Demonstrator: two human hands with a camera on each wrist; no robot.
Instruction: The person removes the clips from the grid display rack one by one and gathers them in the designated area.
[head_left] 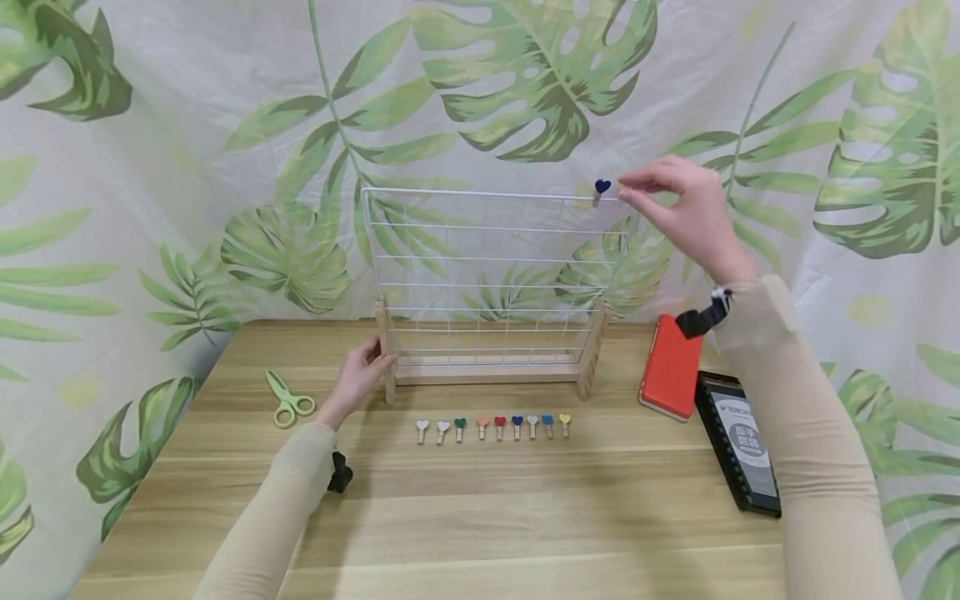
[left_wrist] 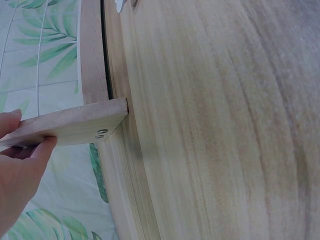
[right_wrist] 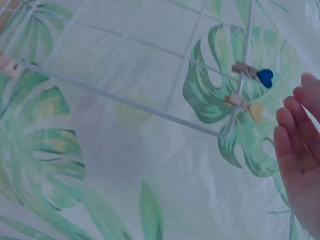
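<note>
A: Nearest us, low in the frame, our left hand [head_left: 360, 371] grips the wooden foot of the white wire grid rack [head_left: 487, 275].

B: And our right hand [head_left: 678, 212], upper right, fingers relaxed and loose, sits just right of the dark blue heart-topped wooden clip [head_left: 602, 190] on the top wire, hanging upright.

A: Any writing?

B: The black booklet [head_left: 738, 442] has print; we can't read it.
</note>
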